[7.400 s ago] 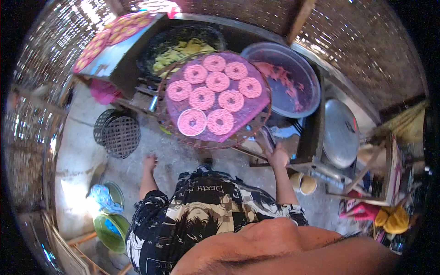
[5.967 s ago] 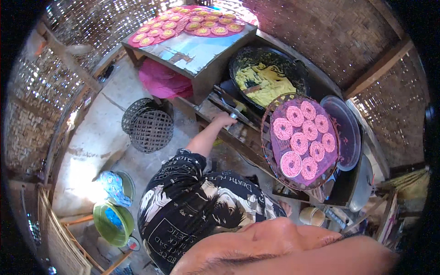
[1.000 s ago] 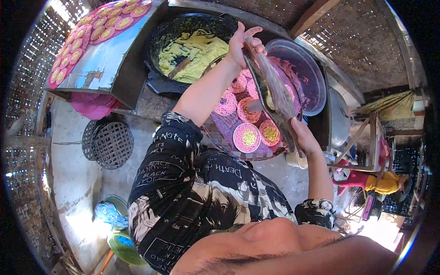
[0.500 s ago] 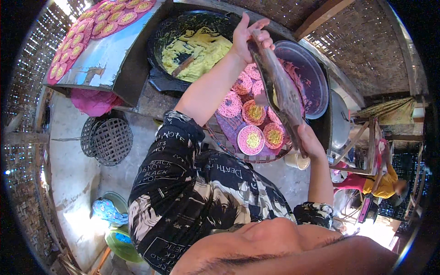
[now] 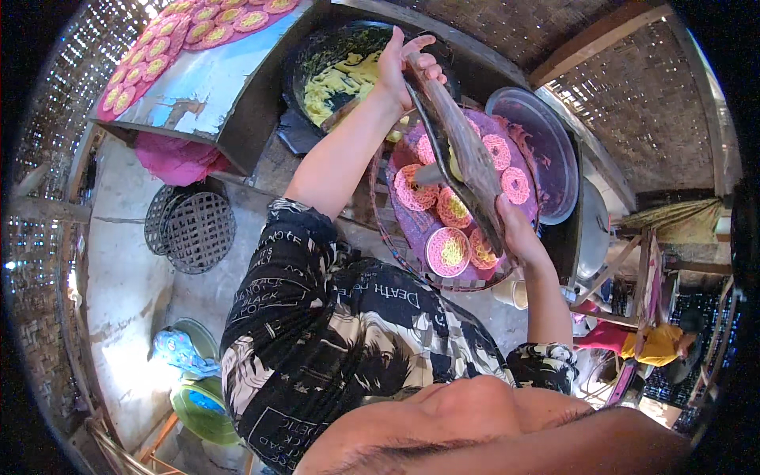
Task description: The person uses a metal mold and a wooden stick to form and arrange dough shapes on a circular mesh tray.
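A long, weathered wooden hand press slants over the tray, with a dark lower arm and a short grey tube on its near side. My left hand is closed round its far end, the index finger stretched out. The near end is gripped by my right hand. Below lies a purple-lined round tray bearing pink noodle-like rounds. Several have yellow strands in the middle, such as the round in a white-rimmed ring at the near side. The press hides part of the tray.
A black wok with yellow dough stands beyond my left arm. Right of the tray is a translucent basin with pink residue. More rounds cover a bench at left; dark woven baskets sit below. A person in yellow is far right.
The view has shifted, so the tray and wok appear farther right. My left hand and the press's far end have moved left relative to the tray. Both hands keep their hold.
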Demonstrator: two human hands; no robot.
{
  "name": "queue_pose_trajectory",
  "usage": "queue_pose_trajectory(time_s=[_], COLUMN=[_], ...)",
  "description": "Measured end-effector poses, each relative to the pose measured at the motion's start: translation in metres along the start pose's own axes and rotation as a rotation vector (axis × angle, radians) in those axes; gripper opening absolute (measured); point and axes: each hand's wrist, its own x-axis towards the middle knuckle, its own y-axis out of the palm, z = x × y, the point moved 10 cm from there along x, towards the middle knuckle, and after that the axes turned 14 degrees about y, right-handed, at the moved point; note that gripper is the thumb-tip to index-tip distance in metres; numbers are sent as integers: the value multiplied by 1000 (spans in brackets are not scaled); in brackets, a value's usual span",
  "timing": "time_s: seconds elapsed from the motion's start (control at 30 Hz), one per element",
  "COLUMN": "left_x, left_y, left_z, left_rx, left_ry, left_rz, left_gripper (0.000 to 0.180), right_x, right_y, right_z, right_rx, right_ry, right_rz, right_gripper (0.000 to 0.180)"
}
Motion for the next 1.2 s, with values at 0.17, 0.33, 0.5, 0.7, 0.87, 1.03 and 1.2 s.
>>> queue_pose_trajectory(time_s=[0.17, 0.33, 0.5, 0.7, 0.87, 1.03, 1.2], left_x=[-18, -11, -1, 16, 47, 52, 52], left_y=[-8, -16, -6, 68, 27, -6, -11], left_z=[0, 6, -2, 8, 32, 44, 33], left_rx=[-8, -81, 107, -365, -99, -86, -48], left_ry=[-21, -42, 33, -116, -64, -70, -40], left_rz=[-77, -40, -150, 266, 72, -43, -94], left_gripper=[52, 54, 65, 75, 66, 66, 64], right_x=[-7, -3, -9, -8, 18, 35, 36], right_y=[-1, -7, -6, -27, -47, -53, -49], right_z=[-10, -11, 4, 5, 8, -6, 6], right_rx=[-66, -99, -51, 87, 172, 49, -10], right_ry=[111, 75, -124, -42, 66, 136, 56], right_rz=[24, -38, -105, -42, -77, -125, -211], right_gripper=[52, 48, 49, 49, 46, 49, 49])
